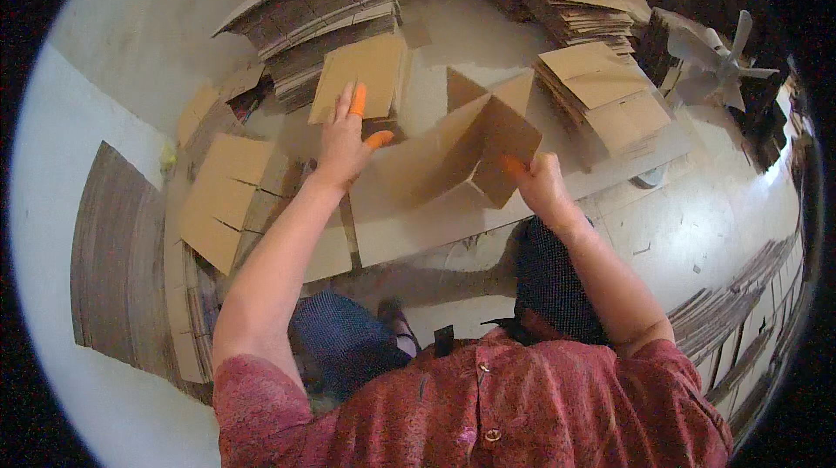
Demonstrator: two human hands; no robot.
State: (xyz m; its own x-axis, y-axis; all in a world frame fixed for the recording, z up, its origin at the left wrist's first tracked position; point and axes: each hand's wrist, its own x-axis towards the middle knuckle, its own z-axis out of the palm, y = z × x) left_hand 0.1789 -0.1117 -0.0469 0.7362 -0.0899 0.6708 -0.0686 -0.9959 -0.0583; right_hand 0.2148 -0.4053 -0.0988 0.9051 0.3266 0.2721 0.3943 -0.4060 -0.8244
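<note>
My left hand (346,142) lies over the near edge of a small pile of cardboard pieces (366,72), its fingers stretched out and the thumb apart. Orange covers sit on its thumb and one finger. With my right hand (543,184) I pinch the right-hand panel of a cardboard divider (475,133), whose crossed panels stand upright on the table. An orange cover shows on this hand too; its other fingers are curled and partly hidden.
Tall stacks of slotted cardboard (326,11) rise behind my left hand. More cardboard piles (601,89) stand at the far right of the table (392,224). Slotted sheets (222,198) lie at the left. A fan (718,59) stands beyond the right end.
</note>
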